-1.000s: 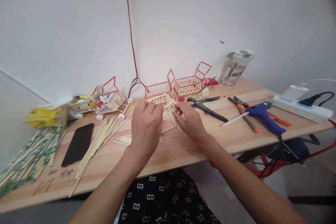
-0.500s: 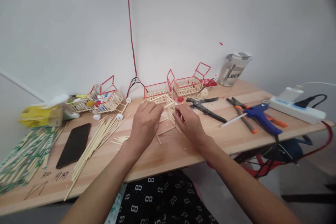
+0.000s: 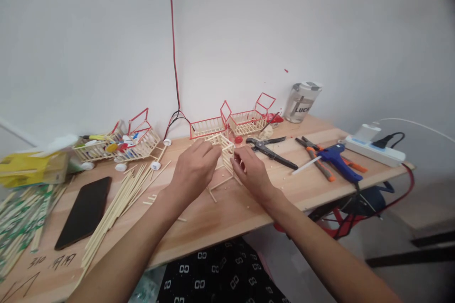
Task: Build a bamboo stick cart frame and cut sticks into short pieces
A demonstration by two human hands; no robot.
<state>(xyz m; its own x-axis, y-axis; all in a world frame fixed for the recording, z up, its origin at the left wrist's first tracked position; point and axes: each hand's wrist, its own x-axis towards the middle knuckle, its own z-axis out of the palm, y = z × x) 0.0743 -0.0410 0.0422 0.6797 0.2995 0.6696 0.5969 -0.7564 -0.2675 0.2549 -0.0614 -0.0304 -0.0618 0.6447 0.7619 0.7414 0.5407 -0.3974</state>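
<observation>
Between my hands stands a small cart frame (image 3: pixel 227 155) of pale wooden sticks, with slatted sides and thin legs reaching the table. My right hand (image 3: pixel 250 170) has its fingertips closed on the frame's right side. Bent over the left part of the frame is my left hand (image 3: pixel 195 166), its thumb and fingers pinched together; whatever they hold is too small or hidden to make out. Just behind, two red-rimmed stick baskets (image 3: pixel 208 128) with upright handles rest near the wall. Short cut sticks (image 3: pixel 149 200) lie left of my left wrist.
Long loose sticks (image 3: pixel 117 208), a black phone (image 3: pixel 85 210) and wheeled stick carts (image 3: pixel 142 144) occupy the left. On the right lie black cutters (image 3: pixel 272 151), orange-handled pliers (image 3: pixel 322 163), a blue glue gun (image 3: pixel 337 160) and a power strip (image 3: pixel 377 149). A lidded jar (image 3: pixel 302 102) stands behind.
The camera view has shifted, so the tools at right appear further left and the wall objects slightly lower. Both hands stay at the stick frame with little movement.
</observation>
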